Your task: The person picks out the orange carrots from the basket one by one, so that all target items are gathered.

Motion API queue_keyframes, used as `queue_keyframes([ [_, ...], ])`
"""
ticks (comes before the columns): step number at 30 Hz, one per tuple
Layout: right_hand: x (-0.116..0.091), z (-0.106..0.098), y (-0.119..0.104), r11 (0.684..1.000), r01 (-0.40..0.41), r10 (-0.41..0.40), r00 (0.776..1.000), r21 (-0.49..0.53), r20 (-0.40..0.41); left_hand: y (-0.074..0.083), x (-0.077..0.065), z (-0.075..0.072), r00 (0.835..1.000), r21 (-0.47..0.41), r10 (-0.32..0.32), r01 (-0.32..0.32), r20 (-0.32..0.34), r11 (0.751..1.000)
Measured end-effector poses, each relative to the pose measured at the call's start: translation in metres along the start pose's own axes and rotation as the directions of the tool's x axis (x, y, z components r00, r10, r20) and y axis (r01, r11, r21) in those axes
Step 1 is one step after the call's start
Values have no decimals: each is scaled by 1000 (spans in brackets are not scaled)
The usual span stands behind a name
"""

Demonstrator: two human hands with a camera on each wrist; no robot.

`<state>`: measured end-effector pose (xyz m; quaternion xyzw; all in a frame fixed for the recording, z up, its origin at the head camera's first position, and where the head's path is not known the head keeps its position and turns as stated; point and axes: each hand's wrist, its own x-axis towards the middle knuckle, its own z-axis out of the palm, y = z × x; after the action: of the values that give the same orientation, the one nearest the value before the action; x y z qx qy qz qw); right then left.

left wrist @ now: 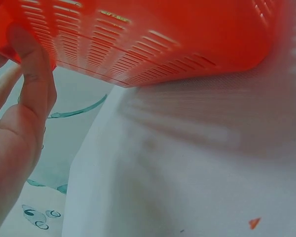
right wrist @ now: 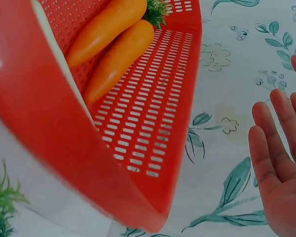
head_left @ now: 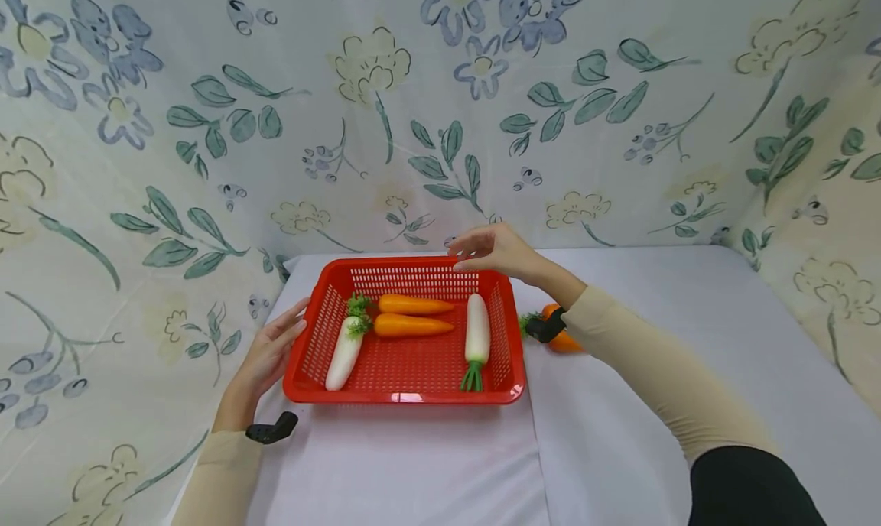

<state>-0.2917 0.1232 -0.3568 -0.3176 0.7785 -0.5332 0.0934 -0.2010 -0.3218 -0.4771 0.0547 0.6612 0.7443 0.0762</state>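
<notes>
A red plastic basket [head_left: 406, 397] sits on the white-covered table. Inside lie two orange carrots [head_left: 413, 326], a white radish [head_left: 344, 355] with a leafy top at the left, and another white radish [head_left: 477, 327] with green stems at the right. My left hand [head_left: 267, 358] touches the basket's left side, its fingers fairly straight along the rim; in the left wrist view, its thumb [left wrist: 32, 74] lies against the outer wall. My right hand [head_left: 499, 252] hovers by the back right corner, holding nothing. Spread fingers [right wrist: 274, 133] show apart from the basket in the right wrist view.
Orange vegetables [head_left: 564, 342] with green tops lie right of the basket, partly hidden by the right wrist's camera. A floral cloth [head_left: 427, 128] hangs behind the table. White cloth [head_left: 654, 304] covers the tabletop, with a fold line running beside the basket.
</notes>
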Motion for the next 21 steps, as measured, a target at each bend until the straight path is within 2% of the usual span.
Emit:
queue_keyframes([
  [12, 28, 57, 1, 994, -72, 67, 996, 78, 58, 1, 0, -1, 1000, 17, 8, -8, -1, 1000],
  [21, 45, 88, 21, 980, -146, 141, 989, 135, 47, 0, 1, 0, 1000, 15, -5, 5, -12, 1000],
])
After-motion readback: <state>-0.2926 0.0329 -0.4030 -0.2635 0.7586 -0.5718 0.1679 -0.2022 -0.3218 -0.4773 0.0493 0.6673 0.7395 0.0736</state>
